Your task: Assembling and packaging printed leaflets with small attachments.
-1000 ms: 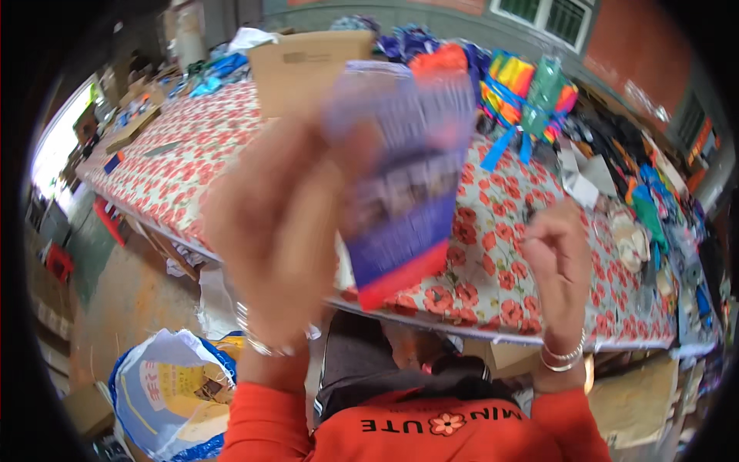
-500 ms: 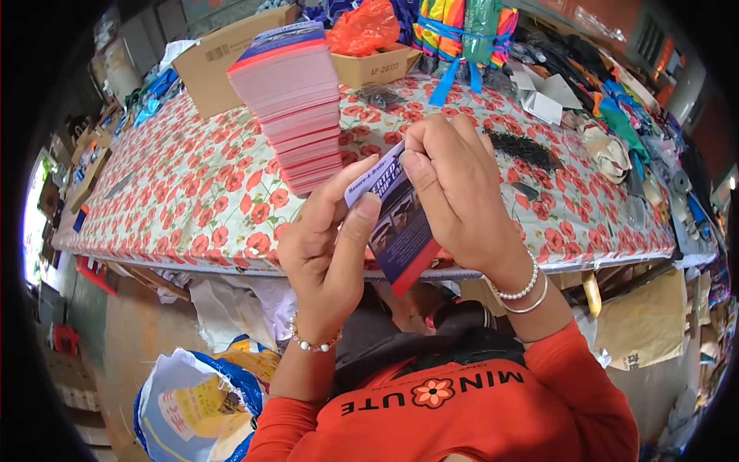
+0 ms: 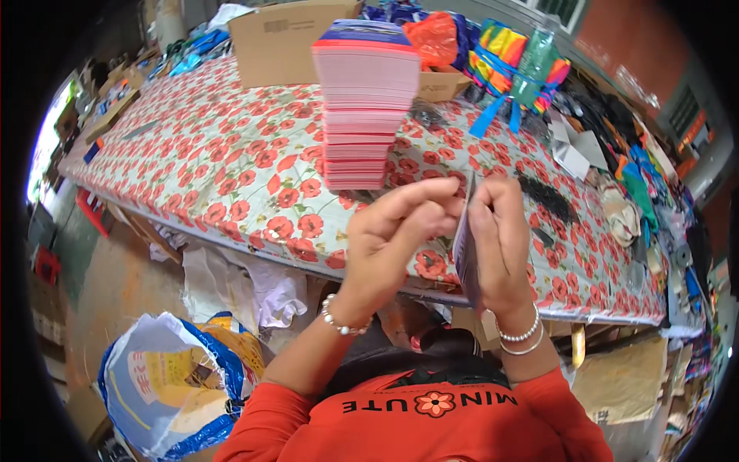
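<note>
A printed cardboard card (image 3: 464, 258), seen nearly edge-on, stands upright in my right hand (image 3: 502, 239), whose fingers and thumb close on its right side. My left hand (image 3: 396, 235) is just left of the card, index finger stretched toward its upper edge. Its thumb is bent in against the other fingers; whatever they hold, if anything, is hidden. Beyond my hands rises a tall stack of similar cards (image 3: 362, 115) with pinkish edges and a blue and red top. A loose pile of small black pieces (image 3: 548, 197) lies to the right of my right hand.
A poppy-patterned cloth (image 3: 254, 181) covers the table. Behind the stack are a cardboard box (image 3: 277, 50), a smaller carton (image 3: 443, 86) with a red plastic bag (image 3: 431, 38), and rainbow-coloured bundles (image 3: 500, 58). An open blue-rimmed sack (image 3: 173, 385) stands on the floor at lower left.
The card has turned from showing its printed face to nearly edge-on. My left hand's thumb has come off its face. The view has swung, shifting the table and stack rightward.
</note>
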Demonstrator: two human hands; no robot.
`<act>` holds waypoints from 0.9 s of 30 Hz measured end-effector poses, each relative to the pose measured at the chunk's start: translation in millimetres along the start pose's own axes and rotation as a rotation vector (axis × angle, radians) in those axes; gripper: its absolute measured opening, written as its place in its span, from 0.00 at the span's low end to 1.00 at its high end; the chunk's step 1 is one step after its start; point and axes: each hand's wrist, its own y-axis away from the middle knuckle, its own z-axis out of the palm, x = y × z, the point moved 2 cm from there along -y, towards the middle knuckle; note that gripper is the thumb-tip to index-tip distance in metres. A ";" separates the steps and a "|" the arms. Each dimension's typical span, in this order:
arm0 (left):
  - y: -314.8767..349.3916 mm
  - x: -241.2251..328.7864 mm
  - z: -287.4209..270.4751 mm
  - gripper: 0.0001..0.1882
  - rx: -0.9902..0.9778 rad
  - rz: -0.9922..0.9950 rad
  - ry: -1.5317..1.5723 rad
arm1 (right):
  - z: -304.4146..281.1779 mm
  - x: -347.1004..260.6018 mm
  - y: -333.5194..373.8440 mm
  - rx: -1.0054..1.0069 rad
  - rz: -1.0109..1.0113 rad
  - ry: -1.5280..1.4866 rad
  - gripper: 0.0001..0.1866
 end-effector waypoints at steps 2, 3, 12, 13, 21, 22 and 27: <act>-1.3 -5.6 1.8 0.13 0.115 -0.136 0.133 | -1.4 -0.8 1.5 -0.014 0.038 -0.007 0.05; -2.8 -9.2 -0.2 0.12 0.079 -0.016 0.025 | -2.9 -1.5 1.6 -0.027 0.041 -0.015 0.05; -10.7 -25.2 4.9 0.04 0.074 0.405 -0.385 | -8.6 7.0 4.8 -0.133 0.244 -0.141 0.06; -13.4 -23.5 4.7 0.04 0.073 0.282 -0.124 | -9.8 10.3 5.4 -0.120 0.261 -0.186 0.06; -19.2 -27.2 13.2 0.04 -0.005 -0.210 0.651 | -3.7 34.0 12.7 -0.016 0.350 -0.473 0.06; -18.3 -27.7 13.0 0.04 -0.005 -0.213 0.652 | -3.9 34.5 12.5 -0.015 0.354 -0.474 0.06; -15.1 -30.8 9.7 0.06 -0.033 -0.253 0.357 | -11.1 30.0 8.8 0.058 0.194 -0.279 0.05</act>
